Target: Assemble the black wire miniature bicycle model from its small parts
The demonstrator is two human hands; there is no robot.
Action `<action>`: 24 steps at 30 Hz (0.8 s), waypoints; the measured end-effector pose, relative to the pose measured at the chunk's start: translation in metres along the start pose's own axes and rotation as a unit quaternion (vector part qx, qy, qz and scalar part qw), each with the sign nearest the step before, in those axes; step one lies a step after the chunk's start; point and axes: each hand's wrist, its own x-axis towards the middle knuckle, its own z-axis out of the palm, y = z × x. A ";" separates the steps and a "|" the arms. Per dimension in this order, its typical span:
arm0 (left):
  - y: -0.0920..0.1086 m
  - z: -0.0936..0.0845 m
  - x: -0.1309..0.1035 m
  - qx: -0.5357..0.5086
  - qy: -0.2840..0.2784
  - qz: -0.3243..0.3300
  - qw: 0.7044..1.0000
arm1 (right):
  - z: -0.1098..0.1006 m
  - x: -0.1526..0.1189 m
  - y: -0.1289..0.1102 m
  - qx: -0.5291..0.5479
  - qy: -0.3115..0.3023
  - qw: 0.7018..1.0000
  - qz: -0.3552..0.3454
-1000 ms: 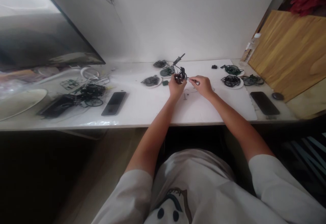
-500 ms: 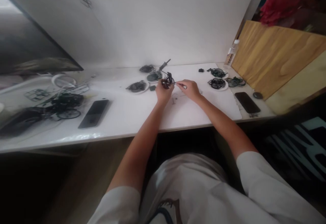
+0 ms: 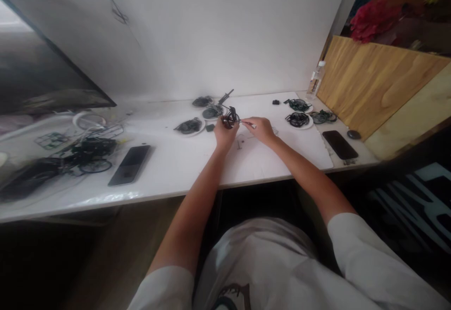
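Note:
My left hand [image 3: 224, 134] holds a small black model assembly [image 3: 230, 117], a tangle of thin wheel-like parts, above the white table [image 3: 183, 164]. My right hand [image 3: 261, 129] pinches a thin tool or small part [image 3: 247, 123] whose tip points at that assembly from the right. Just beyond my hands, white dishes [image 3: 190, 126] hold more small black parts. A tiny grey piece [image 3: 239, 146] lies on the table under my hands.
Dark phones lie at left [image 3: 129, 165] and right [image 3: 339, 144]. A black model bicycle and part frames [image 3: 86, 152] sit far left. More dishes of black parts [image 3: 299, 120], a clear bottle [image 3: 315, 79] and a wooden board [image 3: 377, 84] are at the right. A white wall rises behind.
The view swung right and dipped slightly, so everything shifted left in the picture. My hands stay together on the black assembly, with no visible change of grip.

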 end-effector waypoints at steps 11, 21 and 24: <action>0.005 -0.001 -0.001 -0.015 -0.004 -0.004 1.000 | -0.006 0.000 -0.007 -0.010 -0.004 1.000 0.002; 0.008 0.000 -0.001 -0.022 -0.008 -0.007 1.000 | -0.005 0.001 -0.004 -0.001 0.005 1.000 0.004; 0.010 -0.001 -0.002 -0.023 -0.006 -0.007 1.000 | -0.004 0.001 -0.003 -0.001 -0.001 1.000 0.013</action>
